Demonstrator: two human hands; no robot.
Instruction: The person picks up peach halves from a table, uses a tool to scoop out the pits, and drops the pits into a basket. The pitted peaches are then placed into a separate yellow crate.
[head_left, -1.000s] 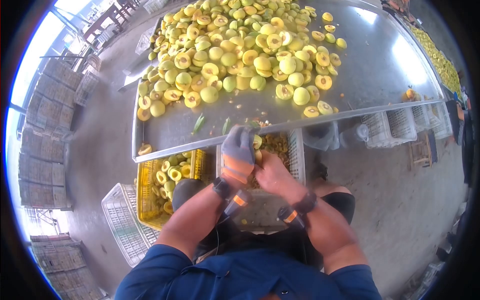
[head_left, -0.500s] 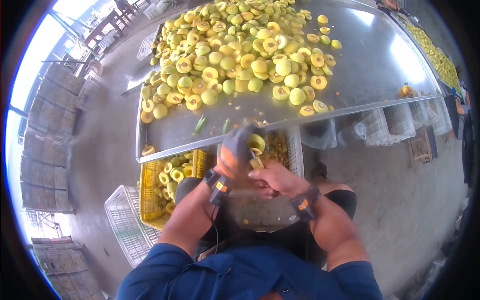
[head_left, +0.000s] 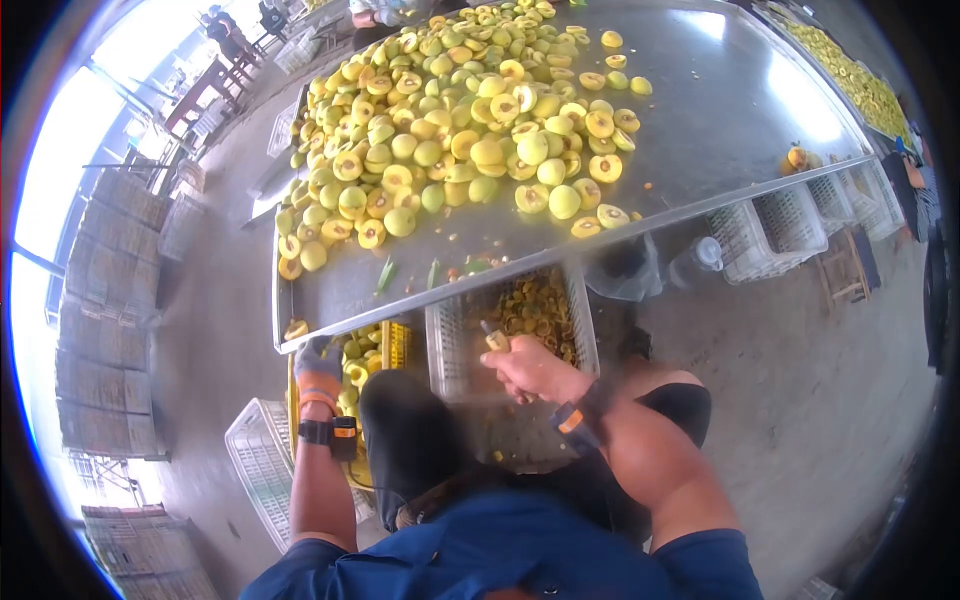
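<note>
My right hand (head_left: 540, 370) is closed around the pale yellow handle of a small pitting tool (head_left: 493, 338), its short metal tip pointing up and left. It hovers over the near side of a white crate (head_left: 440, 345) with brown pits and scraps (head_left: 540, 310) in it. My left hand (head_left: 318, 372), in a grey and orange glove, is at the left side of a yellow crate (head_left: 398, 345) holding hollowed fruit halves (head_left: 357, 372). Its fingers are blurred, and whether it holds anything I cannot tell. Halved yellow-green peaches (head_left: 430, 150) lie heaped on the metal table (head_left: 690, 130).
The table's raised front edge (head_left: 570, 252) runs just beyond my hands. An outer white crate (head_left: 262, 465) stands at my left. More white crates (head_left: 765, 235) and a wooden stool (head_left: 848, 270) are at the right. Crate stacks (head_left: 110, 330) line the left side. Another person (head_left: 375, 15) is across the table.
My left hand has moved left and down from the fruit half it held at the tool to the yellow crate. My right hand stays near its place with the tool. The view has shifted slightly.
</note>
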